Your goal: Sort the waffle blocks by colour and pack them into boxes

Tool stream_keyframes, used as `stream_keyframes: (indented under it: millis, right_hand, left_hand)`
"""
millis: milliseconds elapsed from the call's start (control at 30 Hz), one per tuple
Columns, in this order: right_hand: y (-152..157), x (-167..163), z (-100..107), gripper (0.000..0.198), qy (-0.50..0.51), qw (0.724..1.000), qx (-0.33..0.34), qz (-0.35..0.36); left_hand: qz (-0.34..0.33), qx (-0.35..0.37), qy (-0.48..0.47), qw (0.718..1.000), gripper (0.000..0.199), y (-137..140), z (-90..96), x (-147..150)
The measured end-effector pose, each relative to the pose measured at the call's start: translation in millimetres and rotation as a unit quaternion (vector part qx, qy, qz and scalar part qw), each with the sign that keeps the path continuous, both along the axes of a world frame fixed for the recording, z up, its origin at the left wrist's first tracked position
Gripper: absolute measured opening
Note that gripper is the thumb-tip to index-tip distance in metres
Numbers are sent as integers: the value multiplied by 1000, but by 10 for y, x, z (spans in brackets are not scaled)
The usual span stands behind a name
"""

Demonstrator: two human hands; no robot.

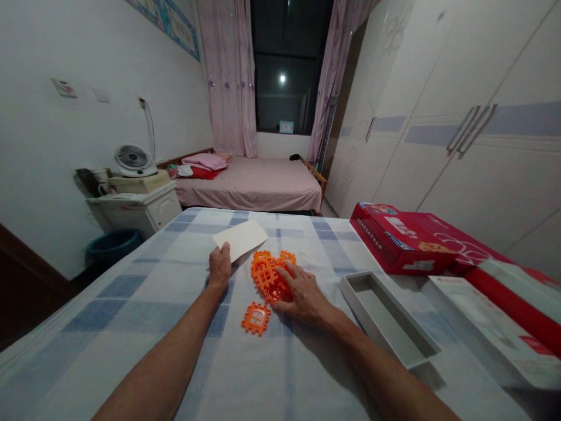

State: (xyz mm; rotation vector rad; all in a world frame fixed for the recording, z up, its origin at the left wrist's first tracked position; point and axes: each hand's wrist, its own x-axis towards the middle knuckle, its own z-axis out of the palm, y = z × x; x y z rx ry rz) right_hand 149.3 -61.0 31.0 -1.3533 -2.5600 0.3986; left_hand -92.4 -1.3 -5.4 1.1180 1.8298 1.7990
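My left hand [220, 266] is closed on the near corner of a flat cream-white card [242, 238], its thumb lying on top. Just to the right lies a heap of orange plastic interlocking building pieces [266, 275], square with notched edges and window-like openings. Over the heap's right side rests my right hand [302, 292], fingers spread and touching the pieces. Whether it grips any of them I cannot tell, and part of the heap is hidden under it. One loose orange piece [256, 319] lies flat on the cloth, nearer to me than the heap.
A shallow grey-white box tray [388, 318] lies right of my right arm. Beyond it are a red box [403, 240] and a white box [495, 327]. A blue-and-white checked cloth [144, 304] covers the surface. A bed [258, 181] stands behind, a fan [134, 159] at left.
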Motion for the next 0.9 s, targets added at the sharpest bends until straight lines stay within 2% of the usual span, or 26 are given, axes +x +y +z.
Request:
stream_keyframes:
  millis: [67, 167, 333, 433, 567, 667, 800, 900]
  right_hand:
    - [-37, 35, -25, 66, 7, 999, 38, 3]
    - [-86, 81, -1, 57, -1, 997, 81, 5]
    - [-58, 116, 31, 44, -29, 995, 84, -33]
    - [-21, 134, -5, 43, -20, 994, 94, -43]
    - [48, 155, -104, 46, 77, 987, 105, -97]
    - [96, 163, -102, 48, 198, 962, 118, -144]
    - [28, 259, 168, 38, 312, 923, 114, -193]
    - [-135, 492, 495, 35, 323, 910, 140, -218]
  left_hand:
    - [1, -2, -3, 1000, 41, 17, -17, -6]
    - [1, -9, -11, 1000, 40, 42, -44, -17]
    - [2, -12, -12, 1000, 38, 51, -58, -28]
    - [5, -10, -4, 1000, 36, 42, -48, -26]
    - [1, -10, -6, 1000, 36, 37, -33, -17]
    - [4, -20, -1, 1000, 35, 38, -26, -15]
    - [7, -23, 1, 1000, 33, 30, -16, -16]
    - [4, -28, 2, 1000, 33, 16, -7, -15]
